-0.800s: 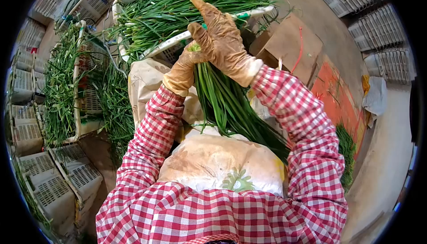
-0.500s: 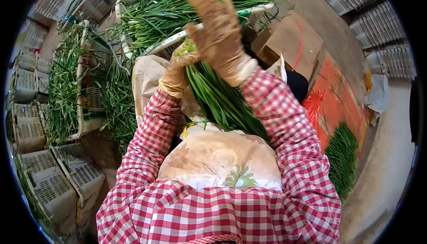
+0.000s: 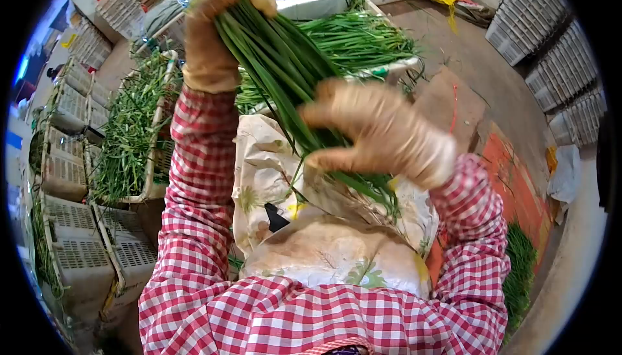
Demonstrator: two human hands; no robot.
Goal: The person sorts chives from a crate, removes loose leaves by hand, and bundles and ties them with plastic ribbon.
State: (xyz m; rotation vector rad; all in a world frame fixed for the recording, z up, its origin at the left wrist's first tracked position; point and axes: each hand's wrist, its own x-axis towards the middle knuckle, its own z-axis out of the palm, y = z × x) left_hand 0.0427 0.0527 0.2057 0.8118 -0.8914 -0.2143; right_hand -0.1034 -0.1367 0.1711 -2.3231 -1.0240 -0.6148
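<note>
Brown floor (image 3: 473, 44), stacked crates (image 3: 528, 15) over on the right. Green bunch (image 3: 278, 57) held up, slanting down toward the apron (image 3: 330, 251); left hand (image 3: 217, 37) has its fingers closed round the upper end. Right hand (image 3: 382, 135) blurred at the lower leaves, thumb spread from fingers, contact unclear. Bunch looks gathered, no tie visible; plenty of loose greens (image 3: 363, 37) remain in the basket (image 3: 402, 63) beyond.
</note>
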